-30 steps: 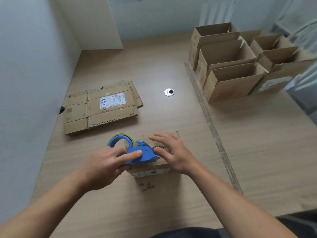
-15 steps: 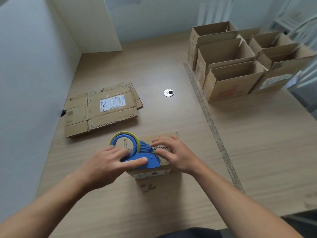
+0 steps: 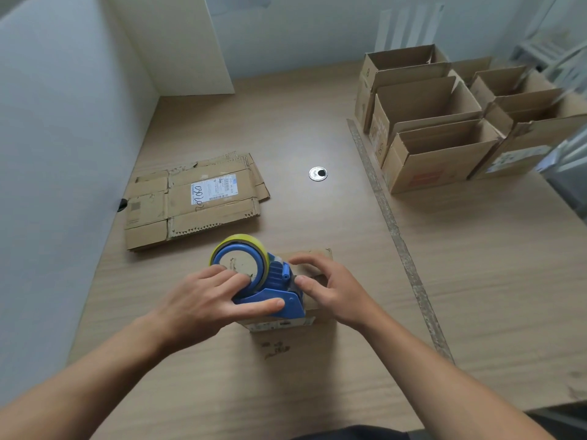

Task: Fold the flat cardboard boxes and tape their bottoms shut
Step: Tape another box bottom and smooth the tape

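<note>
Seen from the head, the left hand (image 3: 206, 300) grips the blue plastic tape dispenser (image 3: 279, 281) on the small brown cardboard box (image 3: 279, 323); the right hand (image 3: 336, 293) presses its top with spread fingers; the dispenser has barely advanced, so taping seems only begun.

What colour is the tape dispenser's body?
The tape dispenser is blue, carrying a yellowish tape roll; the head view shows it.
</note>
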{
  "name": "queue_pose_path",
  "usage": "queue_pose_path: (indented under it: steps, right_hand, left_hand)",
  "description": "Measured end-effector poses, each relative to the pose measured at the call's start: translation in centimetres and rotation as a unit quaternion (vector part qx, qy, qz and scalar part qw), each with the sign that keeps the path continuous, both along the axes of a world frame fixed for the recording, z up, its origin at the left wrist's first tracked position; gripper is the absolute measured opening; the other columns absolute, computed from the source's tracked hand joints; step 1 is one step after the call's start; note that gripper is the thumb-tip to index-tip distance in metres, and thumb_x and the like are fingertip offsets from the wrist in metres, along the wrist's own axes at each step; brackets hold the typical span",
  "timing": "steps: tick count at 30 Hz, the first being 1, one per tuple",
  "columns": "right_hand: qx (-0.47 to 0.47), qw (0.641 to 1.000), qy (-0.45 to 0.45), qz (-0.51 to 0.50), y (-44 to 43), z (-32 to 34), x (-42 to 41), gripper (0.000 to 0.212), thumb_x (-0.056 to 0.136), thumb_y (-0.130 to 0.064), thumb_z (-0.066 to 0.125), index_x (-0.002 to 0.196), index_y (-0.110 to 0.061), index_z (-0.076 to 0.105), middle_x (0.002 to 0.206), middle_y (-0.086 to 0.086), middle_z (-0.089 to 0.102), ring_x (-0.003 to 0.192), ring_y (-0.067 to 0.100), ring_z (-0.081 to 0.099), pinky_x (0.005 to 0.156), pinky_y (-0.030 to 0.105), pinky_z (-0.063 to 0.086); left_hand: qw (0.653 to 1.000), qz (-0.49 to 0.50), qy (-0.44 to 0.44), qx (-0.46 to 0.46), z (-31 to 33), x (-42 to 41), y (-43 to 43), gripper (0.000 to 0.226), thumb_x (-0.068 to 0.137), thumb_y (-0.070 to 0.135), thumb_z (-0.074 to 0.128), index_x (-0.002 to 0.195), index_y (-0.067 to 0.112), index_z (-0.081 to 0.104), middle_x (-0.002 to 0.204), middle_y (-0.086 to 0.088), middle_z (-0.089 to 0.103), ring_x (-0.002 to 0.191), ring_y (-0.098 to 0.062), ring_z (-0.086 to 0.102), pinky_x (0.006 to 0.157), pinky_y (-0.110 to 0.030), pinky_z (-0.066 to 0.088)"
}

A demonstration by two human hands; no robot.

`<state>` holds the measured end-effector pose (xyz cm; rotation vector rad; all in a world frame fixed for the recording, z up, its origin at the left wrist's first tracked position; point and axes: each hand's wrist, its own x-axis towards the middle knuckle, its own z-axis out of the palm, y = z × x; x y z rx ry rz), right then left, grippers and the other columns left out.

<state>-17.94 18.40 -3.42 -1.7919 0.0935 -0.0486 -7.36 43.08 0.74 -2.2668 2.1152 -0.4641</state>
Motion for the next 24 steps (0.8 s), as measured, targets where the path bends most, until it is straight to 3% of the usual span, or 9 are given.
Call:
queue_pose_path:
  steps: [5, 8, 13, 16, 18, 20, 24]
  right_hand:
    - [-0.041, 0.998, -0.055, -0.012, 0.2, -0.8, -0.4, 0.026, 0.090, -0.023, 0.061, 0.112, -0.017, 0.073, 0.123, -0.010, 0.067, 0.124, 0.007, 0.054, 0.106, 0.045, 0.043]
    - [-0.057, 0.996, -0.073, -0.016, 0.3, -1.0, -0.5, 0.032, 0.090, -0.029, 0.058, 0.116, -0.018, 0.073, 0.124, -0.010, 0.067, 0.124, 0.005, 0.054, 0.108, 0.049, 0.040]
    - [-0.028, 0.997, -0.067, -0.031, 0.2, -1.3, -0.7, 0.027, 0.088, -0.035, 0.059, 0.103, -0.018, 0.075, 0.117, -0.013, 0.070, 0.127, 0.002, 0.053, 0.111, 0.050, 0.039]
    - [-0.020, 0.997, -0.067, -0.033, 0.2, -1.4, -0.8, 0.017, 0.089, -0.031, 0.061, 0.097, -0.019, 0.071, 0.113, -0.018, 0.070, 0.127, 0.004, 0.054, 0.110, 0.047, 0.040]
    - [-0.021, 0.997, -0.062, -0.033, 0.4, -1.0, -0.8, 0.015, 0.090, -0.023, 0.062, 0.103, -0.028, 0.068, 0.114, -0.019, 0.068, 0.123, 0.005, 0.056, 0.106, 0.040, 0.043]
    - [-0.030, 0.997, -0.062, -0.025, 0.4, -0.4, -0.7, 0.033, 0.090, -0.017, 0.060, 0.115, -0.038, 0.064, 0.115, -0.021, 0.066, 0.119, 0.008, 0.058, 0.102, 0.033, 0.046]
    - [-0.046, 0.998, -0.043, -0.014, 0.3, -0.3, -0.5, 0.043, 0.091, -0.016, 0.056, 0.131, -0.030, 0.061, 0.112, -0.020, 0.064, 0.114, 0.009, 0.058, 0.099, 0.032, 0.048]
  left_hand:
    - [1.000, 0.013, 0.004, -0.012, -0.3, 0.0, 0.4, 0.079, 0.085, -0.008, 0.047, 0.147, 0.039, 0.037, 0.089, -0.006, 0.060, 0.064, -0.024, 0.054, 0.062, -0.035, 0.051]
    - [1.000, 0.012, 0.002, -0.021, -0.4, -0.1, 0.4, 0.076, 0.087, -0.007, 0.045, 0.147, 0.038, 0.037, 0.091, -0.007, 0.062, 0.066, -0.024, 0.057, 0.063, -0.034, 0.053]
    - [0.999, 0.022, -0.003, -0.027, -1.0, 0.0, 0.4, 0.087, 0.078, -0.008, 0.060, 0.147, 0.040, 0.037, 0.093, -0.007, 0.063, 0.068, -0.025, 0.058, 0.065, -0.035, 0.052]
    - [0.999, 0.026, -0.001, -0.035, -1.1, 0.0, 0.5, 0.081, 0.083, -0.007, 0.052, 0.147, 0.039, 0.037, 0.092, -0.007, 0.063, 0.068, -0.025, 0.057, 0.065, -0.035, 0.052]
    - [0.999, 0.027, 0.005, -0.036, -1.0, -0.1, 0.6, 0.076, 0.086, -0.007, 0.047, 0.145, 0.039, 0.040, 0.091, -0.008, 0.063, 0.068, -0.025, 0.057, 0.065, -0.035, 0.052]
    - [0.999, 0.029, 0.005, -0.036, -1.0, -0.1, 0.6, 0.073, 0.086, -0.006, 0.046, 0.144, 0.038, 0.041, 0.091, -0.008, 0.063, 0.069, -0.025, 0.057, 0.066, -0.035, 0.052]
    - [0.999, 0.029, 0.004, -0.035, -1.0, -0.1, 0.5, 0.075, 0.084, -0.006, 0.050, 0.144, 0.038, 0.041, 0.092, -0.008, 0.064, 0.068, -0.026, 0.057, 0.065, -0.034, 0.052]
